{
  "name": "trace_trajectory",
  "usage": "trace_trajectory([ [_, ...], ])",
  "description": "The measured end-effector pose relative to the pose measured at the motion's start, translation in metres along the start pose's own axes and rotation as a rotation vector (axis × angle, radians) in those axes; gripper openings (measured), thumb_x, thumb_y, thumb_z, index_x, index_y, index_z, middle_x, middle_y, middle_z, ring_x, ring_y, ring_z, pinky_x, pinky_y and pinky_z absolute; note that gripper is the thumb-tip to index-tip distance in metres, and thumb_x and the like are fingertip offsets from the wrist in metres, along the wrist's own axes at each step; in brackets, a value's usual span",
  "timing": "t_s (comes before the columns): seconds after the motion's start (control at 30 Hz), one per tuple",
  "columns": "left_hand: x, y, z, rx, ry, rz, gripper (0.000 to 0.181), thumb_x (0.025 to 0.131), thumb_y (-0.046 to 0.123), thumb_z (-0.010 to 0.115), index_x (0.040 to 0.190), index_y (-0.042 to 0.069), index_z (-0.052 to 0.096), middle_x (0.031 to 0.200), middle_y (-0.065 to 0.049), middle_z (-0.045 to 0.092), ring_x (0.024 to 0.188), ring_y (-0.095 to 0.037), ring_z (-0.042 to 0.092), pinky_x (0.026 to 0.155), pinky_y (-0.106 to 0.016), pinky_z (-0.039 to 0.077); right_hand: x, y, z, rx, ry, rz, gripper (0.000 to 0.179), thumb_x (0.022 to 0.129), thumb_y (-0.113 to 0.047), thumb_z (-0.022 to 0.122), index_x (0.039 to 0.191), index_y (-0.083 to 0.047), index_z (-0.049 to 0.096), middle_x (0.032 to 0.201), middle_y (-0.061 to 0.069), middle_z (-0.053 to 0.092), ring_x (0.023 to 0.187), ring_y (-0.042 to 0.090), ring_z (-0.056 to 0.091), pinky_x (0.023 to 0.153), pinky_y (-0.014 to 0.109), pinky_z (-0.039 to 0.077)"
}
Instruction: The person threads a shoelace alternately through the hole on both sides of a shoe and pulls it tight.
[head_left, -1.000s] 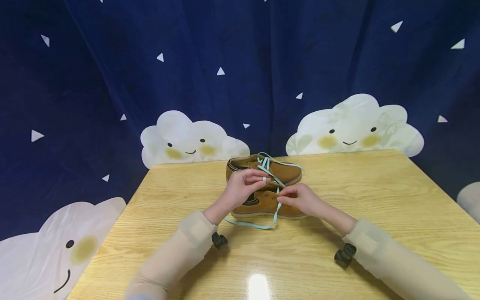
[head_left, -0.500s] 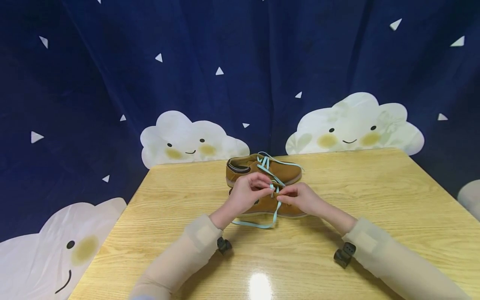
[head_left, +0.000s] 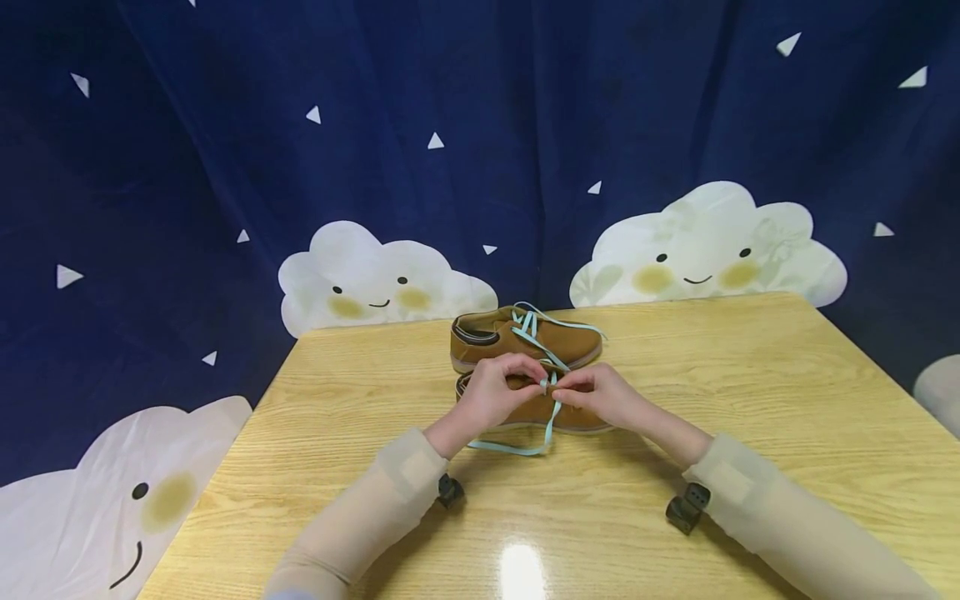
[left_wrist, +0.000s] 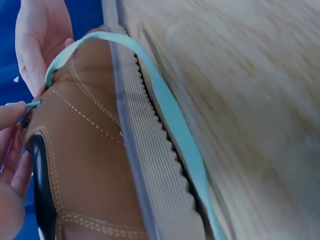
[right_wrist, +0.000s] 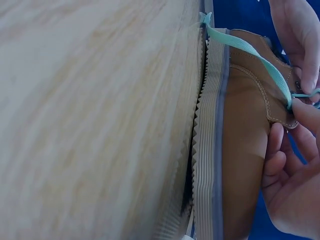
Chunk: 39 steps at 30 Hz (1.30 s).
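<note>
Two brown shoes lie side by side with toes to the right. At the near shoe (head_left: 521, 414), my left hand (head_left: 495, 393) pinches a short stretch of light-blue shoelace (left_wrist: 36, 103) close to an eyelet. My right hand (head_left: 611, 402) grips the eyelet flap (right_wrist: 280, 107) of the same shoe, thumb on top and fingers beneath its edge. A longer run of the lace (right_wrist: 250, 48) passes down the shoe's side onto the table. The lace's tip at my left fingertips is too small to make out.
Behind stands the far shoe (head_left: 573, 343), its blue lace (head_left: 558, 321) threaded and trailing over the toe. Both shoes rest on a wooden table (head_left: 360, 375). A dark blue curtain (head_left: 420, 75) with clouds hangs beyond the table's back edge.
My left hand has come right and down from above the shoes to the near shoe's eyelets, bringing the shoelace with it. The right hand has hardly moved.
</note>
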<state>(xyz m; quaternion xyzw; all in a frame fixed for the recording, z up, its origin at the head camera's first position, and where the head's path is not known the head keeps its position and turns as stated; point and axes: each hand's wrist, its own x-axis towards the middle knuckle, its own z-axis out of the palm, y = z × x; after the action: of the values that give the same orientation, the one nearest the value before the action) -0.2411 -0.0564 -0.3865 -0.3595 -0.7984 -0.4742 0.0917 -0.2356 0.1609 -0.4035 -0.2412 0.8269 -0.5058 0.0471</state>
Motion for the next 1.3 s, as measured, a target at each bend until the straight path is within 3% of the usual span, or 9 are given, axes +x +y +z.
trace_trajectory([
  [0.2, -0.002, -0.002, -0.003, 0.151, -0.035, 0.141, 0.014, 0.08, 0.002, 0.079, 0.087, 0.012, 0.072, 0.084, 0.005, 0.068, 0.083, -0.008, 0.06, 0.071, -0.032, 0.053, 0.0, 0.001, 0.0, 0.003, 0.003, 0.007, 0.016, 0.092, -0.01, 0.068, 0.098, 0.003, 0.074, 0.08, 0.007, 0.068, 0.067, 0.016, 0.057, 0.059, 0.025, 0.047],
  [0.5, -0.005, -0.006, -0.003, 0.254, -0.087, 0.198, 0.014, 0.08, 0.002, 0.079, 0.087, 0.012, 0.072, 0.09, 0.004, 0.065, 0.088, -0.009, 0.057, 0.071, -0.022, 0.048, -0.001, 0.0, 0.001, 0.005, 0.007, 0.001, 0.015, 0.092, -0.01, 0.068, 0.096, 0.003, 0.074, 0.077, 0.012, 0.066, 0.065, 0.012, 0.054, 0.058, 0.025, 0.045],
  [0.63, -0.005, -0.009, -0.001, 0.203, -0.074, 0.172, 0.014, 0.081, 0.001, 0.078, 0.089, 0.01, 0.072, 0.089, 0.003, 0.067, 0.086, -0.008, 0.06, 0.073, -0.02, 0.048, -0.001, 0.001, 0.0, 0.001, 0.012, -0.009, 0.02, 0.095, -0.011, 0.063, 0.085, 0.003, 0.072, 0.069, 0.009, 0.063, 0.06, 0.01, 0.051, 0.055, 0.024, 0.042],
  [0.8, -0.005, -0.013, 0.001, 0.097, -0.069, 0.131, 0.014, 0.081, -0.001, 0.077, 0.089, 0.009, 0.071, 0.085, 0.002, 0.068, 0.081, -0.006, 0.062, 0.075, -0.02, 0.051, 0.005, 0.002, -0.004, 0.024, 0.0, 0.062, 0.037, 0.1, -0.018, 0.057, 0.069, 0.002, 0.06, 0.057, 0.002, 0.05, 0.044, 0.007, 0.034, 0.045, 0.021, 0.027],
  [0.9, -0.005, -0.013, 0.001, 0.032, -0.074, 0.113, 0.013, 0.081, -0.003, 0.077, 0.088, 0.007, 0.071, 0.086, -0.001, 0.068, 0.081, -0.007, 0.064, 0.076, -0.02, 0.052, 0.01, 0.001, -0.006, 0.051, -0.025, 0.098, 0.034, 0.099, -0.018, 0.059, 0.074, 0.004, 0.063, 0.056, 0.0, 0.046, 0.042, 0.006, 0.032, 0.044, 0.021, 0.027],
  [1.03, -0.007, -0.013, 0.001, -0.04, -0.074, 0.089, 0.012, 0.08, -0.006, 0.076, 0.087, 0.003, 0.071, 0.087, -0.006, 0.067, 0.081, -0.013, 0.067, 0.076, -0.022, 0.053, 0.017, 0.001, -0.009, 0.099, -0.063, 0.141, 0.024, 0.095, -0.016, 0.064, 0.091, 0.007, 0.07, 0.055, -0.003, 0.044, 0.044, 0.005, 0.033, 0.044, 0.02, 0.027],
  [1.13, -0.008, -0.012, 0.002, -0.063, -0.069, 0.079, 0.011, 0.08, -0.008, 0.075, 0.086, 0.0, 0.071, 0.087, -0.01, 0.067, 0.081, -0.018, 0.068, 0.076, -0.024, 0.054, 0.02, 0.001, -0.011, 0.147, -0.104, 0.166, 0.024, 0.095, -0.015, 0.064, 0.101, 0.008, 0.071, 0.053, -0.005, 0.041, 0.045, 0.004, 0.031, 0.044, 0.019, 0.025],
  [1.3, -0.008, -0.013, 0.003, -0.06, -0.069, 0.093, 0.01, 0.079, -0.012, 0.073, 0.086, -0.006, 0.069, 0.088, -0.016, 0.067, 0.081, -0.027, 0.068, 0.077, -0.03, 0.055, 0.023, 0.0, -0.014, 0.203, -0.197, 0.192, 0.025, 0.096, -0.016, 0.062, 0.103, 0.006, 0.071, 0.053, -0.005, 0.038, 0.044, 0.005, 0.027, 0.043, 0.019, 0.022],
])
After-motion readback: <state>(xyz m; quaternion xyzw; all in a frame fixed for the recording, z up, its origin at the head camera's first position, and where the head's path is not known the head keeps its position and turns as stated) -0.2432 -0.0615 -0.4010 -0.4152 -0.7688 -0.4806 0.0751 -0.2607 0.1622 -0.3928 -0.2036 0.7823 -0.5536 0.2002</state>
